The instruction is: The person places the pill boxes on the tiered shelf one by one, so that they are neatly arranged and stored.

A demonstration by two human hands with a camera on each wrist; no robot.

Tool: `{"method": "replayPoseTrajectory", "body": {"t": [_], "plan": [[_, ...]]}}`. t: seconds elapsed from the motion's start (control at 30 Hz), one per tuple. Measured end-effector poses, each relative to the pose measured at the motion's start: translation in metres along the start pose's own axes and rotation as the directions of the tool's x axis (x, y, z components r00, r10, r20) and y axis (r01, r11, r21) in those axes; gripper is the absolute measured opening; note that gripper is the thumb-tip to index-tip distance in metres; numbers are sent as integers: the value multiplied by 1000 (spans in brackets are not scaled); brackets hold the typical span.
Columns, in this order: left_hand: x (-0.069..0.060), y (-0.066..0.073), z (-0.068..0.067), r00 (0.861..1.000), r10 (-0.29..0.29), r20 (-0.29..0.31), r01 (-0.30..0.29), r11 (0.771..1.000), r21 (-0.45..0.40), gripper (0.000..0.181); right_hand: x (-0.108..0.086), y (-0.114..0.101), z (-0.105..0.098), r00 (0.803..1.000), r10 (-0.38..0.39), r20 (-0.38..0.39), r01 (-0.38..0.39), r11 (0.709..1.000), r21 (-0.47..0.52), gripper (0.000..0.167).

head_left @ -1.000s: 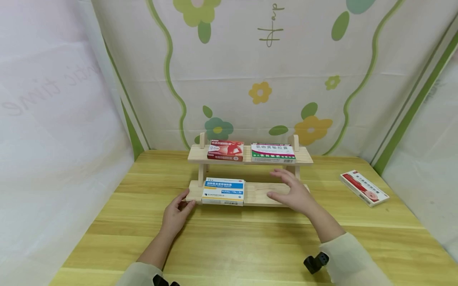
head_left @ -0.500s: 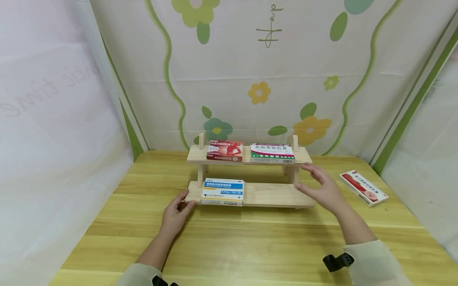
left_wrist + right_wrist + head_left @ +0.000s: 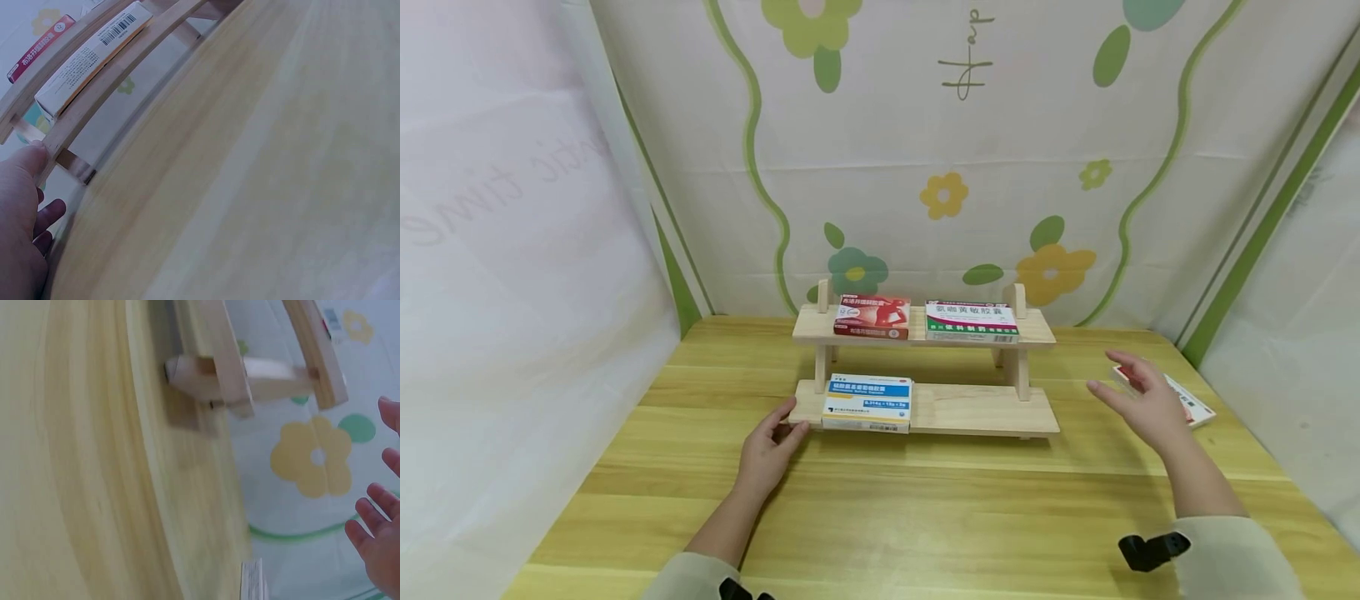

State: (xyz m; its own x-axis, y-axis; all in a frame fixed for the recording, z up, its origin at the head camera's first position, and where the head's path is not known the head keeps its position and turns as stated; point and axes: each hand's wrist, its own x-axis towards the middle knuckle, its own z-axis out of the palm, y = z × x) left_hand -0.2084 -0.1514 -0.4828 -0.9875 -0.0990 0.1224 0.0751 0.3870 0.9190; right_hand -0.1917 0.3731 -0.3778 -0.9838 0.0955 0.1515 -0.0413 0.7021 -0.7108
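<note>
A two-tier wooden shelf (image 3: 985,410) stands on the table. My left hand (image 3: 766,454) holds the left end of its lower board, thumb at the front corner; the left wrist view shows my hand (image 3: 19,212) against the board's end. My right hand (image 3: 1150,408), fingers apart and holding nothing, is over a white and red medicine box (image 3: 1199,412) lying right of the shelf, partly hiding it. A blue and white medicine box (image 3: 868,403) lies on the lower board's left half. On the upper board lie a red medicine box (image 3: 872,317) and a white and green one (image 3: 972,322).
The wooden table (image 3: 910,517) reaches around the shelf. Behind it hangs a white cloth (image 3: 865,150) with printed flowers, and more cloth (image 3: 512,292) closes off the sides. Upright pegs (image 3: 1017,300) rise from the upper board's back.
My right hand has moved right, from in front of the lower board past the shelf's right end to the white and red medicine box. My left hand has stayed at the shelf's left end.
</note>
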Motion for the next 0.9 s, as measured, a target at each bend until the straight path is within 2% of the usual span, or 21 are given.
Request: {"method": "replayPoseTrajectory", "body": {"t": [0.23, 0.37, 0.53, 0.9], "plan": [[0, -1, 0, 1000, -5, -3, 5, 1000, 2, 51, 5, 31, -16, 995, 96, -38, -100, 990, -100, 80], [0, -1, 1, 1000, -5, -2, 5, 1000, 0, 51, 10, 54, -25, 992, 108, -67, -118, 980, -158, 80], [0, 0, 1, 1000, -6, -3, 6, 1000, 1, 51, 10, 78, -34, 990, 115, -85, -129, 975, -183, 80], [0, -1, 1, 1000, 6, -8, -6, 1000, 11, 51, 5, 115, -45, 974, 218, -57, -225, 954, -198, 86]]}}
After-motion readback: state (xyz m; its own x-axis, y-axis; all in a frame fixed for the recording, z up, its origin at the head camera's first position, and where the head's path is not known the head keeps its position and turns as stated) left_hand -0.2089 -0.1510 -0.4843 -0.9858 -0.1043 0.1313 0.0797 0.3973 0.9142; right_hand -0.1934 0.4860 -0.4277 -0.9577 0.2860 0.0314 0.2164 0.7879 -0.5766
